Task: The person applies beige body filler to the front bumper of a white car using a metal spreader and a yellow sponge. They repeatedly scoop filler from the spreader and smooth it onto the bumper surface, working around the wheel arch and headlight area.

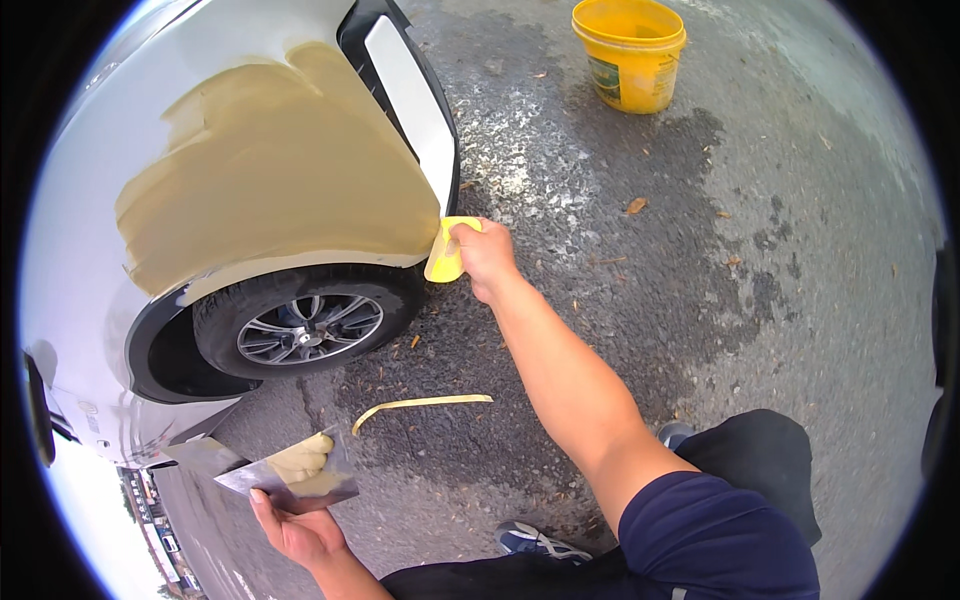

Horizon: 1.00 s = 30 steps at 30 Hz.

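A silver car's panel above the wheel (310, 330) carries a broad coat of tan body filler (265, 165). My right hand (488, 258) grips a yellow putty spreader (445, 262), thumb on its face. The spreader is at the coat's lower right corner, by the wheel arch; whether its edge touches the panel I cannot tell. Low on the left, my left hand (308, 538) pinches a thin metal plate (335, 484) by its edge. On top of that plate lies a pale tan lump of filler (302, 458).
A yellow bucket (632, 60) stands on the asphalt at the far right. Black trim with a white panel (412, 105) edges the car beside the coat. A curved strip of masking tape (425, 402) lies on the ground below the wheel. My shoe (540, 540) is at the bottom.
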{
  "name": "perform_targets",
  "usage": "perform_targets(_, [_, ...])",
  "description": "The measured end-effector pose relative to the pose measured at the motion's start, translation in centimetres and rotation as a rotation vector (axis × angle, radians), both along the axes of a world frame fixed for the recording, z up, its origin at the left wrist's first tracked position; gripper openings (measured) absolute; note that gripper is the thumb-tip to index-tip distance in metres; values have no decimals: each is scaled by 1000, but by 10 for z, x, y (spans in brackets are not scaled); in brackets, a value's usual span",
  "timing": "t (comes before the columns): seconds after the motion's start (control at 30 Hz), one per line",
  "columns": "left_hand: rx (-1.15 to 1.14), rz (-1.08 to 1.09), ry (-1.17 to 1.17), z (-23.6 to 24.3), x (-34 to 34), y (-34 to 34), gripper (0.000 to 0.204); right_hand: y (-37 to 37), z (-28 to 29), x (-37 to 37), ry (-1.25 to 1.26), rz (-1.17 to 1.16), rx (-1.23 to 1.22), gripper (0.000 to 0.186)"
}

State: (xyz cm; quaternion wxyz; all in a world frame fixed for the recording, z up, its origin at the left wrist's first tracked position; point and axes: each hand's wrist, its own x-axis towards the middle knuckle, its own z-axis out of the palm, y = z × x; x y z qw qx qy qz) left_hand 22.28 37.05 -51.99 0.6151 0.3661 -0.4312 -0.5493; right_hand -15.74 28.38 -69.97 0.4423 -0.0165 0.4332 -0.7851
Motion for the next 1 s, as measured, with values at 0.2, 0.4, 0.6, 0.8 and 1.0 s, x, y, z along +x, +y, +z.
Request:
perform_targets(0.2, [-5, 13, -33, 3, -8, 4, 40, 4, -11, -3, -273, -39, -183, 28])
perform_targets(0.4, [22, 107, -71, 2, -19, 7, 44, 3, -9, -16, -111, -30, 48, 25])
perform_targets(0.6, [7, 105, -107, 4, -27, 7, 45, -1, 7, -20, 13, 14, 43, 25])
perform_targets(0.8, [33, 114, -73, 2, -41, 6, 50, -5, 6, -21, 70, 24, 20, 26])
perform_targets(1.0, [27, 101, -112, -1, -50, 4, 46, 13, -15, -23, -113, -72, 89, 23])
